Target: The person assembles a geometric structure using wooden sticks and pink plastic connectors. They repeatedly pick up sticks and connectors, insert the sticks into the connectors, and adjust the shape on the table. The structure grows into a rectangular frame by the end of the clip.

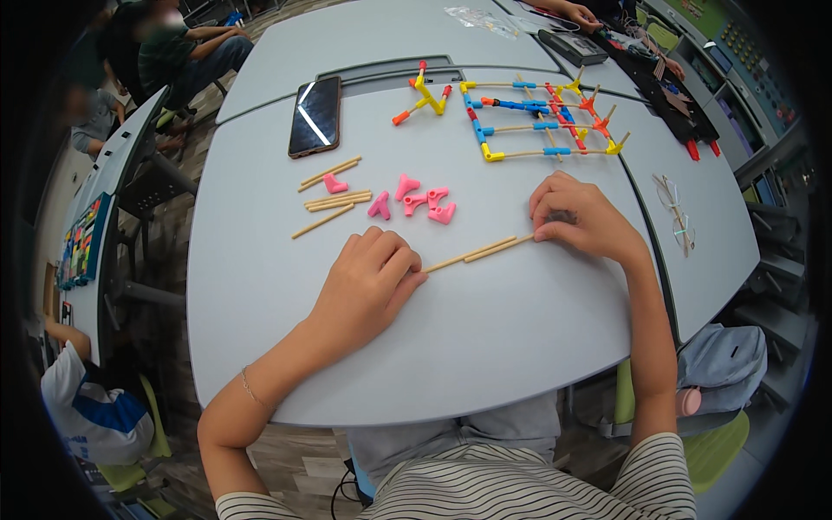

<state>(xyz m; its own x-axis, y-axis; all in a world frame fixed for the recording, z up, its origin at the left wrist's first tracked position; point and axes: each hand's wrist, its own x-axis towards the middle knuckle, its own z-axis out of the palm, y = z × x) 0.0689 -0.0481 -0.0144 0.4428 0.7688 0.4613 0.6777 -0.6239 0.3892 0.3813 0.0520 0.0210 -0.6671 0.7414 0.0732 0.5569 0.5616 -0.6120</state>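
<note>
My left hand pinches the left end of a thin wooden stick low over the white table. A second wooden stick lies alongside it, partly overlapping, and its right end is between the closed fingertips of my right hand. Beyond my left hand several loose wooden sticks rest on the tabletop. Pink plastic connectors are scattered beside them, one of them lying among the sticks. Past my right hand stands a frame of sticks with blue, yellow, red and orange connectors.
A dark phone lies at the far left, near a small yellow and red connector piece. Eyeglasses rest on the adjoining table at right. A clear plastic bag is at the back. A grey backpack sits right of the table.
</note>
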